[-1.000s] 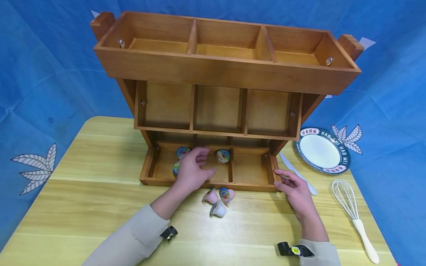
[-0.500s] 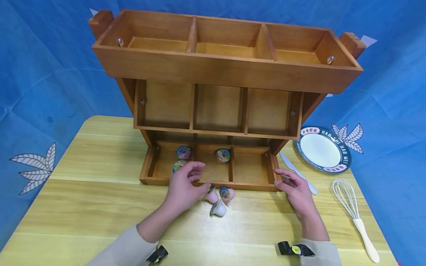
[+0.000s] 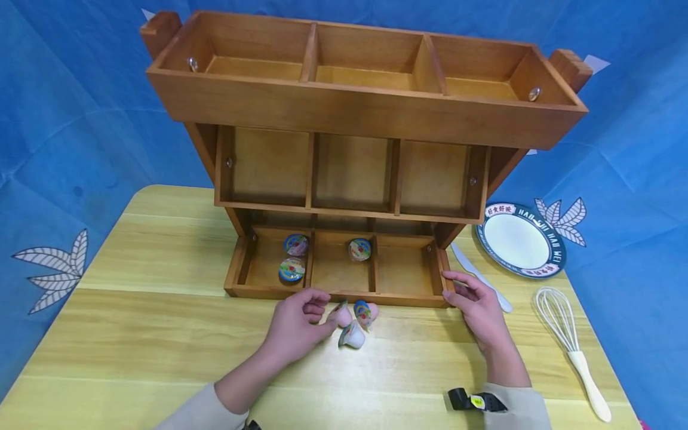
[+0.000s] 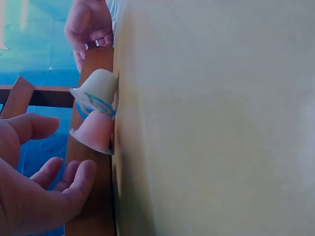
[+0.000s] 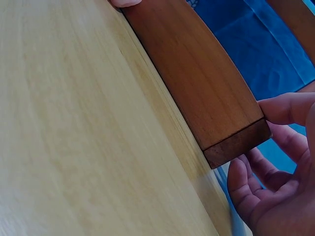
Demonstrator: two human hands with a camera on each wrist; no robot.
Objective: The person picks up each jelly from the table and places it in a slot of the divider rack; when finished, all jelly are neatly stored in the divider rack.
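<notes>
My left hand (image 3: 297,325) is over the table just in front of the wooden rack's bottom tray (image 3: 408,300), fingers loosely bent and thumb apart. Its fingertips are right at a pink jelly cup (image 3: 341,315); the left wrist view shows a gap between thumb and fingers beside that cup (image 4: 96,132). A white jelly cup (image 3: 353,336) and another pink one with a blue-patterned lid (image 3: 364,313) lie close by, tipped over. My right hand (image 3: 478,307) grips the tray's right front corner between thumb and fingers, as the right wrist view shows at the wooden end (image 5: 238,142).
Two jelly cups (image 3: 292,270) sit lid up in the tray's left compartment, another cup (image 3: 360,249) in the middle one. Two upper trays (image 3: 365,110) overhang at the back. To the right lie a knife (image 3: 467,266), a plate (image 3: 518,242) and a whisk (image 3: 572,346).
My left hand has come out of the bottom tray toward me, down to the loose cups, uncovering the two cups in the left compartment. My right hand stays at the corner.
</notes>
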